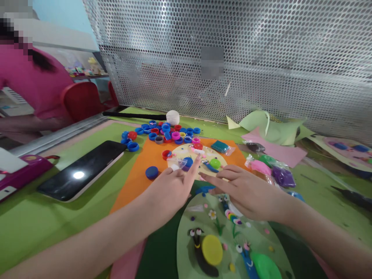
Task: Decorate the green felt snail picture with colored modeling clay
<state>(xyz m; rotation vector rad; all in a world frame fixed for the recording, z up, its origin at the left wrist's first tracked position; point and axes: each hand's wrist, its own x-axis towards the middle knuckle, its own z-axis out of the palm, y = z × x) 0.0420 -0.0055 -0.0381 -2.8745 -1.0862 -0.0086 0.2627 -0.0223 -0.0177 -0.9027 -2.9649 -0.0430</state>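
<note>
My left hand (pixel 177 182) reaches over a cream paper disc (pixel 180 149), its index finger stretched out beside a small white clay piece (pixel 198 152). From the other side my right hand (pixel 244 190) points its index finger toward the left one; the fingers are apart. On the disc are a blue clay snail body (pixel 209 166) with a green shell (pixel 215 163) and a blue bottle cap (pixel 187 162). Below lies a green oval card (pixel 203 217) with clay snails, a caterpillar (pixel 231 215) and a flower (pixel 212 214). Neither hand visibly grips anything.
Several bottle caps (pixel 165 128) lie behind the disc. A smartphone (pixel 84 170) rests at left. Packets of coloured clay (pixel 283 176) and paper scraps (pixel 270 143) are at right. A perforated metal panel (pixel 247 58) stands behind. A person in pink (pixel 31 77) is at far left.
</note>
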